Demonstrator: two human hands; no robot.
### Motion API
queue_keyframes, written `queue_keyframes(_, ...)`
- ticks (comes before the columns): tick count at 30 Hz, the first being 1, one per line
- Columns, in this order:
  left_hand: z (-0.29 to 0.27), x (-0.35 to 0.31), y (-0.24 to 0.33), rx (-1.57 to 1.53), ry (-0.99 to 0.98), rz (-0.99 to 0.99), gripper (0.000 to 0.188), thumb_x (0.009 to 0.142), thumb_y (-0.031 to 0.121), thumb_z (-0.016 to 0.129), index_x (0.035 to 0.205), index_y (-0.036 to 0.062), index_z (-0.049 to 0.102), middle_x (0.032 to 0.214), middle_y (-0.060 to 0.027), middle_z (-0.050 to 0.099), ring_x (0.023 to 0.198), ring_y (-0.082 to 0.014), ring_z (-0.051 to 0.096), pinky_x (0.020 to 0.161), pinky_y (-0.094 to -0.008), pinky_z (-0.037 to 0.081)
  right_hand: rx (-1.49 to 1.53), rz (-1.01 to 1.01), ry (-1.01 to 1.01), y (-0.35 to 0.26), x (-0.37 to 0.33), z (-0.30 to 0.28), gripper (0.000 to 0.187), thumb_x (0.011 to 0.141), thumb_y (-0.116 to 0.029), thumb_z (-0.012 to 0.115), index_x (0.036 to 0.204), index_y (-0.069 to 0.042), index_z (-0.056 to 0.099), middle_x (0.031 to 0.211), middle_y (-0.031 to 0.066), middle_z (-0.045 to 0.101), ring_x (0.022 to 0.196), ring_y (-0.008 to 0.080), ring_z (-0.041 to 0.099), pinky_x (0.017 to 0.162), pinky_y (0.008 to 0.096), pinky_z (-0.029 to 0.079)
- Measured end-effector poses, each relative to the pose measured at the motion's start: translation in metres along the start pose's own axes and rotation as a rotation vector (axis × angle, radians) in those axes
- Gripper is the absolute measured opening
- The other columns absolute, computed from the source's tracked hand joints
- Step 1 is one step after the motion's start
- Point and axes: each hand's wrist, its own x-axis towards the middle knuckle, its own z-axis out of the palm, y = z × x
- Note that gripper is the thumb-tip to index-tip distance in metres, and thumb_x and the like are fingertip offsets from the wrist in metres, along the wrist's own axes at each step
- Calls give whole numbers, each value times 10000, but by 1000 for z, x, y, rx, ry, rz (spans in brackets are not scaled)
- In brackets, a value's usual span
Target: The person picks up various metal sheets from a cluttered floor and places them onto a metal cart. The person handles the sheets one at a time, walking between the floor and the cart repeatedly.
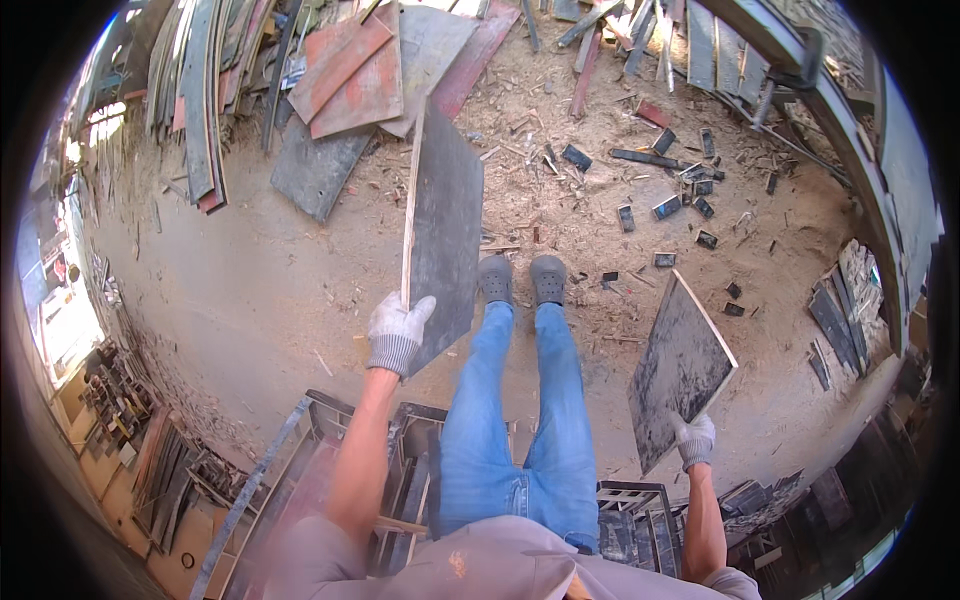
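A dark plywood board (444, 225) stands on edge in front of me to the left, its pale layered edge facing my left hand (400, 330). That hand, in a grey-white knit glove, is closed around the board's edge near its lower end. On the right, my gloved right hand (692, 440) grips a smaller dark plywood board (680, 370) by its lower corner. This second board is tilted, and its face is scuffed with pale patches. The two boards are apart, one on each side of my legs. My fingers behind each board are partly hidden.
Planks (205, 110) and reddish panels (350, 75) lie piled at the far left. Small dark offcuts (668, 205) and wood chips litter the dusty floor ahead. A metal beam (850, 140) curves along the right. Slatted metal racks (640, 500) flank my legs, close to my body.
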Motion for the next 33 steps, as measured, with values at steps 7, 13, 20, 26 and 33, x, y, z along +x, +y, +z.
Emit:
queue_keyframes(7, -186, -234, 95, 23, -324, 277, 376, 832, 162, 790, 1175, 26, 722, 1001, -89, 769, 885, -130, 693, 821, -299, 541, -58, 405, 57, 140, -191, -47, 429, 743, -297, 804, 1046, 2, 757, 941, 168, 766, 885, 269, 741, 811, 381, 550)
queue_keyframes(13, -212, -321, 205, -331, -466, 637, 407, 831, 61, 810, 1211, -29, 699, 1082, -39, 743, 953, -99, 646, 848, -264, 518, 47, 447, 187, 192, -225, -54, 444, 713, -432, 807, 940, -52, 775, 839, 200, 736, 831, 352, 722, 759, 440, 537)
queue_keyframes(20, -109, -293, 398, -695, -626, 671, 224, 878, 146, 784, 1071, 51, 721, 942, -4, 731, 779, -106, 678, 713, -263, 544, 476, 535, 521, 181, -221, -74, 444, 744, -441, 823, 824, -13, 741, 752, 155, 723, 718, 271, 688, 675, 432, 511)
queue_keyframes(26, 10, -274, 568, -1041, -964, 447, 273, 952, 202, 693, 1147, 12, 667, 1001, -85, 735, 796, -199, 706, 745, -332, 591, 792, 519, 852, 162, -172, -103, 398, 790, -359, 844, 727, -6, 671, 670, 52, 649, 597, 159, 523, 571, 390, 437)
queue_keyframes(33, 82, -238, 687, -1062, -1492, 340, 188, 1013, 162, 598, 1062, -19, 617, 878, -143, 723, 654, -209, 708, 544, -301, 620, 950, 611, 974, 136, -105, -162, 295, 838, -250, 802, 987, -1, 749, 901, 88, 765, 758, 178, 674, 725, 352, 523)
